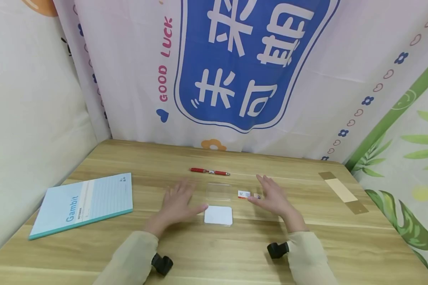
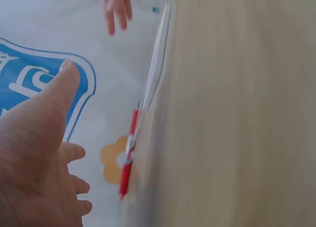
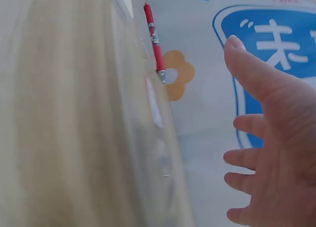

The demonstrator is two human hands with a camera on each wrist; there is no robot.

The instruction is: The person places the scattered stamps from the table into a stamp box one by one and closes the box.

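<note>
My left hand [image 1: 177, 205] is held with fingers spread over the table, blurred in the head view, its thumb near a white rounded card [image 1: 218, 215]. My right hand [image 1: 274, 198] is spread too, its thumb beside a small white card with a red edge [image 1: 243, 194]. A tiny card-like piece [image 1: 258, 196] lies partly by that hand. Between the hands, behind the white card, is a flat clear plastic rectangle [image 1: 219, 191]. Neither hand holds anything. Farther back lies a red pen [image 1: 209, 171], seen edge-on in the left wrist view.
A light blue notebook [image 1: 83, 204] lies at the table's left. On the right is a brown strip with a paler middle [image 1: 342, 192]. A printed cloth [image 1: 139, 79] hangs behind the wooden table [image 1: 214, 257]. Black cameras sit on both wrists.
</note>
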